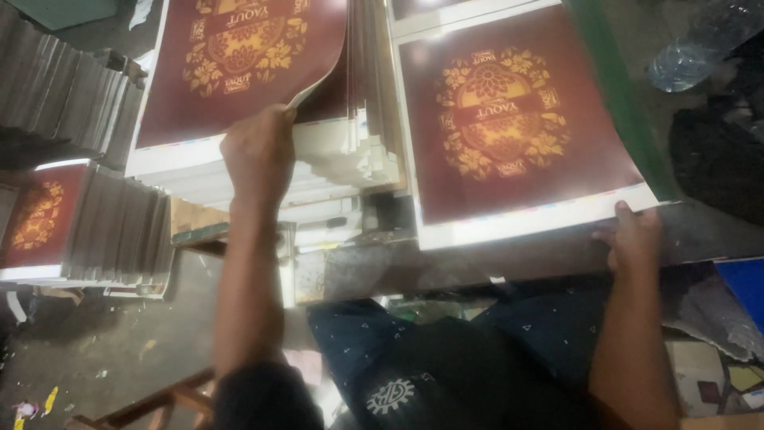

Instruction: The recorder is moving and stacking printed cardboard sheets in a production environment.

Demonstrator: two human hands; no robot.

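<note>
My left hand (256,151) grips the near corner of the top printed sheet (239,64), dark red with a gold floral emblem, and curls it up off a tall stack of sheets (342,151). My right hand (633,239) rests its fingers on the near right corner of a second dark red printed sheet (517,119), which lies flat on the work surface to the right of the stack.
Another pile of the same prints (72,223) stands at the lower left, with more stacked sheets (64,87) behind it. A green edge (617,95) borders the right sheet. A clear plastic bottle (688,56) lies at the upper right. Below are my dark trousers (446,358) and the floor.
</note>
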